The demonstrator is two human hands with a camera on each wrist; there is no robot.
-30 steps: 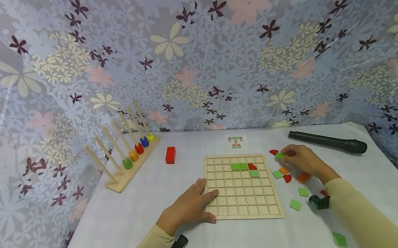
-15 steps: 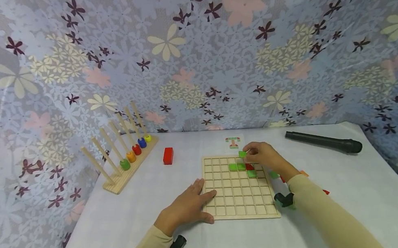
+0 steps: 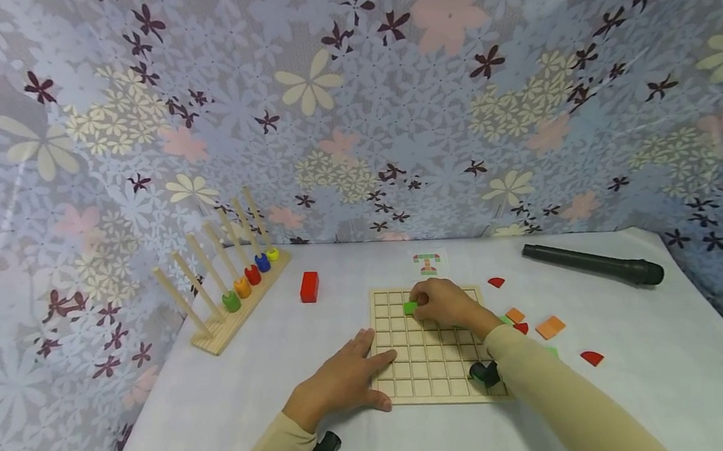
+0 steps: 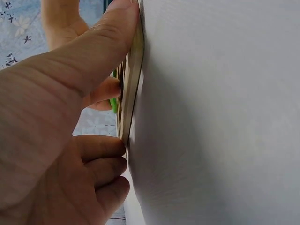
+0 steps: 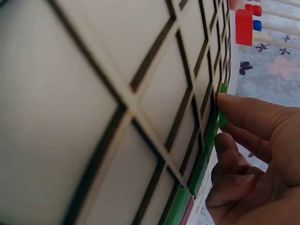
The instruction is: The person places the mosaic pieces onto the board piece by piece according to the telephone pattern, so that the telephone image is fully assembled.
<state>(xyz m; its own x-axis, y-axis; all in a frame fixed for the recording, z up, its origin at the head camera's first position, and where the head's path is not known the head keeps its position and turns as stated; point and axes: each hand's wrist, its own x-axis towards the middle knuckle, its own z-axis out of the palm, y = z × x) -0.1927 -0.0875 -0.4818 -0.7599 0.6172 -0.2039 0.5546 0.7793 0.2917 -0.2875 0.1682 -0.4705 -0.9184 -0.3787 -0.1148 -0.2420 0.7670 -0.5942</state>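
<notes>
A wooden grid board lies flat on the white table. My right hand pinches a green square tile between thumb and fingers over the board's upper rows. In the right wrist view, that tile is at the grid surface, in line with other green tiles; whether it is seated in a cell I cannot tell. The tiles on the board are hidden by my right hand in the head view. My left hand rests at the board's left edge with fingers spread, touching its rim.
A small pattern card lies behind the board. Red quarter-circle tiles, orange tiles and partly hidden green ones lie at right. Further off are a black microphone, a red block and a wooden peg stand with coloured rings.
My right hand took the green tile from the loose pieces at right and carried it leftward, past the board's far edge, onto its upper rows. The left hand stayed at the board's edge.
</notes>
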